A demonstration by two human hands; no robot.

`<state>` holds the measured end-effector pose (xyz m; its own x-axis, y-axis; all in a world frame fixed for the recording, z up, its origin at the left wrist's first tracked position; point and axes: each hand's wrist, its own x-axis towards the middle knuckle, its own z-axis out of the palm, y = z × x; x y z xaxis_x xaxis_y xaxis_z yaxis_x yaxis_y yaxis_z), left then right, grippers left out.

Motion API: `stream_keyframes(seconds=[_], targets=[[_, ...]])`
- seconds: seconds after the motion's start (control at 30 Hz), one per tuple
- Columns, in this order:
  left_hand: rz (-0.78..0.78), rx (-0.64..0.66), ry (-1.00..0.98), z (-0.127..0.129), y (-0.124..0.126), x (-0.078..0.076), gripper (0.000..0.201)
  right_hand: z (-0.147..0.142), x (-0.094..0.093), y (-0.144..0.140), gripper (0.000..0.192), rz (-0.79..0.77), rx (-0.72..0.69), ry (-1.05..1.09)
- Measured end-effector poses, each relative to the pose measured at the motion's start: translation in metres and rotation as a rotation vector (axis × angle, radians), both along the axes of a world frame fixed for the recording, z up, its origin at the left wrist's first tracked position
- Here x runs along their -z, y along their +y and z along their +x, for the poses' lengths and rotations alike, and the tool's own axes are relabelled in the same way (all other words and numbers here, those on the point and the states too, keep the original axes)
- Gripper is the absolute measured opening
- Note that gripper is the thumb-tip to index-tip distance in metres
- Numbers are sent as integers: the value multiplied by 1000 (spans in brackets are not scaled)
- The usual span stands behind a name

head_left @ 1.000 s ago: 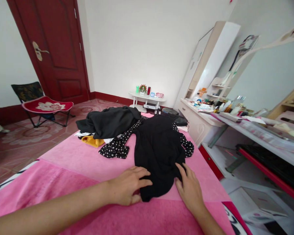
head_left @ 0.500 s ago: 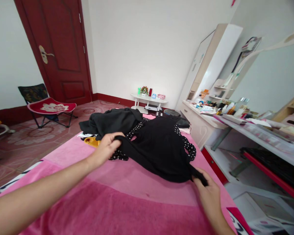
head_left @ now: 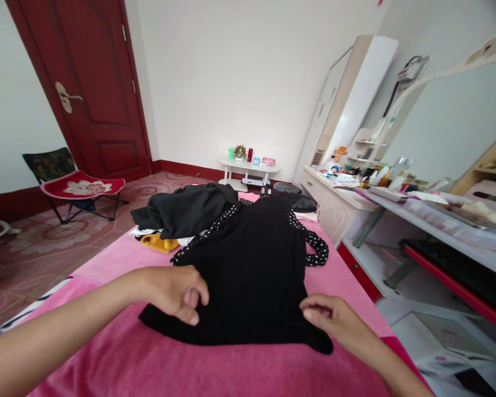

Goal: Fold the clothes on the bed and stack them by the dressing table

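The black dress (head_left: 252, 264) lies spread flat on the pink bed (head_left: 107, 358). Bare blanket stretches left of the left hand (head_left: 176, 292); the bed's edge drops off just right of the right hand (head_left: 334, 322). Both hands' fingers are curled shut, pinching the dress's hem at its two lower corners. Polka-dot sleeves and a clothes pile (head_left: 182, 212) lie beyond the fingers.
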<state>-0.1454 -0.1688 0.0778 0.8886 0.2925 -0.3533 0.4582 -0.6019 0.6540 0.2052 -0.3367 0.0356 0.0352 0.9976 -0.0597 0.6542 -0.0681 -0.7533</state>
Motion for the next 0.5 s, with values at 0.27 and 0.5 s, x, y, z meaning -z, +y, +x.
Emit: stream_keyframes(seconds=[0.27,0.5], targets=[[527,-220,-390,121,28,51,55,47,42,63,53,431,431,-323],[730,-355,-218,145,32,111,56,39,60,81,46,240,480,-689]])
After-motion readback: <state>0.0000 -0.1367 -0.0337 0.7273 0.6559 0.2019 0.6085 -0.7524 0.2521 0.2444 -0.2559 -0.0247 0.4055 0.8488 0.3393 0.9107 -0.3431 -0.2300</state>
